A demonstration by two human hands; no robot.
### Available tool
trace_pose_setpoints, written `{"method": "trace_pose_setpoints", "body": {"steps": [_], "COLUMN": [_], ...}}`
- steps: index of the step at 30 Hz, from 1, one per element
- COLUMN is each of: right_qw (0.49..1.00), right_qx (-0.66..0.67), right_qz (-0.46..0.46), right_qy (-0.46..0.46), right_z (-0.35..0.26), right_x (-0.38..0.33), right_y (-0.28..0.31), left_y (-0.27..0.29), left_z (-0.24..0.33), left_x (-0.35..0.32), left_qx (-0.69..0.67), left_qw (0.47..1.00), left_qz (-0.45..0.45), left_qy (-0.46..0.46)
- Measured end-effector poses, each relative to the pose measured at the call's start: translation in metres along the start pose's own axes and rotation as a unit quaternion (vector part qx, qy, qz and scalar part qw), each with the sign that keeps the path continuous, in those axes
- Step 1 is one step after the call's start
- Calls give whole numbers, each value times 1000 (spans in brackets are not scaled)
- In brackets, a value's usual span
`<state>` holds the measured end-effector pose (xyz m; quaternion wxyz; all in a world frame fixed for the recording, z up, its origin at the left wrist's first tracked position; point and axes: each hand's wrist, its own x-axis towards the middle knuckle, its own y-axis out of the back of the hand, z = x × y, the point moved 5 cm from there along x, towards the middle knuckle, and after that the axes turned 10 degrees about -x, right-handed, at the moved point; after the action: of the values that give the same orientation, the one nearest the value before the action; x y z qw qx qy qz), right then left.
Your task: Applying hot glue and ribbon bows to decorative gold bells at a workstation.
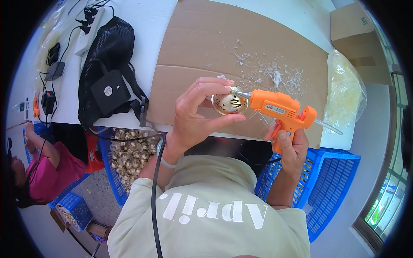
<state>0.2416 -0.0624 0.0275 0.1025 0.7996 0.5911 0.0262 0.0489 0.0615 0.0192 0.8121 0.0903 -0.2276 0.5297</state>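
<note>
White tabletop (142,26) carries a cardboard sheet (241,47) flecked with glue strings near its right edge. Over the sheet's near edge, the left hand (193,116) pinches a small gold cup-shaped piece (228,104), fingers clamped on its rim. The right hand (292,150) grips an orange glue gun (279,109), nozzle apparently touching the piece. Hot glue could string or burn the close fingertips.

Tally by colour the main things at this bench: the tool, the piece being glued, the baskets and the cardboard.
Orange plastic glue gun: 1
Gold round ornament half: 1
Blue plastic lattice baskets: 3
Brown flat cardboard sheet: 1
Total: 6
</note>
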Motion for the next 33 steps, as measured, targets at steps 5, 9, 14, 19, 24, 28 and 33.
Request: {"method": "trace_pose_setpoints", "body": {"steps": [5, 9, 14, 19, 24, 28, 33], "right_qw": [999, 1000, 1000, 1000, 1000, 1000, 1000], "right_qx": [-40, 2, -11, -15, -28, -23, -19], "right_qz": [-13, -1, 2, 3, 1, 0, 3], "right_qy": [-2, -3, -5, 9, 1, -7, -8], "right_z": [-1, -3, -3, -4, -3, -2, -2], "right_x": [1, 1, -1, -2, -2, -3, -4], "right_y": [-1, -2, -1, -2, -1, -1, 0], "left_y": [1, 1, 2, 2, 4, 4, 5], "left_z": [0, -1, -1, -2, -3, -4, -4], "left_x": [0, 0, -1, -1, -2, -2, -4], "left_qx": [5, -1, 4, 6, 7, 9, 15], "left_qw": [1000, 1000, 999, 1000, 1000, 1000, 1000], "left_qz": [0, 4, -36, -25, 3, 3, 2], "left_qy": [-4, -3, -2, -1, -2, 0, 1]}}
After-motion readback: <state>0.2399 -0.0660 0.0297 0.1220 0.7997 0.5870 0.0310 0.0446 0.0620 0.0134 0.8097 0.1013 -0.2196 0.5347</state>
